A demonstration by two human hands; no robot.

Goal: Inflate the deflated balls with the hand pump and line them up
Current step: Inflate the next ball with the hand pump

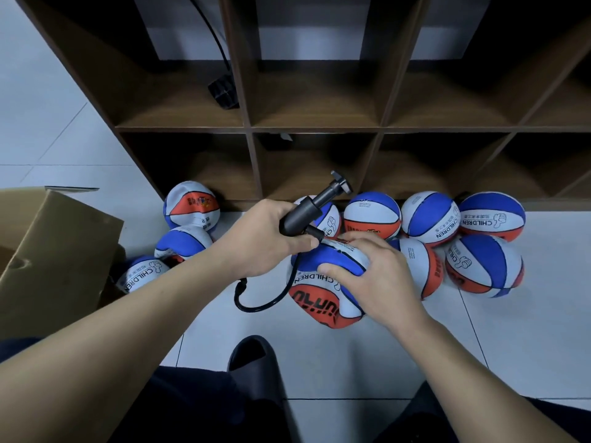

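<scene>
From the head view, your left hand (265, 238) is wrapped around the barrel of the hand pump (303, 215), its handle pointing up toward the shelf unit (249, 123). Your right hand (374, 276) grips the flat ball (323, 282) on the tiled floor (479, 346) just in front of you, thumb pressed into the blue panel and fingers curled over the top. The pump's hose (265, 302) loops down past the ball's left side; its tip is hidden under your fingers, so you cannot tell whether the needle is seated in the valve.

Rounder balls (428, 217) crowd against the shelf base to the right; slack ones (192, 207) lie to the left beside the cardboard box (54, 251).

The risk here is probably the needle: the soft skin buckles under your thumb, so the valve may shift and the needle may bend or go in crooked. The looped hose could also kink or pull free once you start stroking.
</scene>
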